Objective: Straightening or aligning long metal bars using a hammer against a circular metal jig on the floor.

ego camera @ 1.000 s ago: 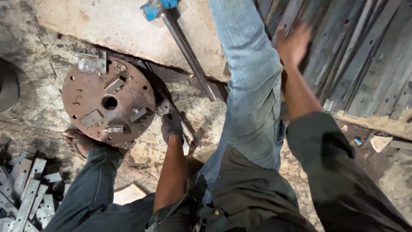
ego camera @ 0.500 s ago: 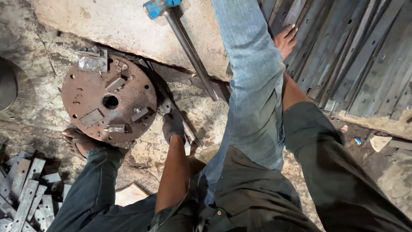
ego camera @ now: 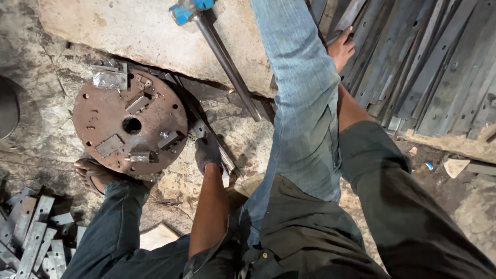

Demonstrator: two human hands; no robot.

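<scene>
My left hand (ego camera: 208, 151), in a dark dirty glove, is closed over a long flat metal bar (ego camera: 192, 118) lying slantwise on the ground by the edge of a rusty round plate (ego camera: 98, 116). Several small metal pieces lie on that plate. My right hand (ego camera: 341, 50) reaches past my raised knee in blue jeans (ego camera: 299, 93) into a stack of long grey metal strips (ego camera: 413, 67). Its fingers curl on the edge of one strip, and the knee partly hides the hand.
A hammer with a blue head (ego camera: 188, 10) and a steel handle leans across a pale stone slab (ego camera: 139, 31). My sandalled foot (ego camera: 93, 175) rests at the plate's near edge. Short cut strips (ego camera: 31, 237) are heaped at the lower left.
My right hand has dropped from an open spread above the strips and curled onto one strip. The left hand has stayed on the flat bar.
</scene>
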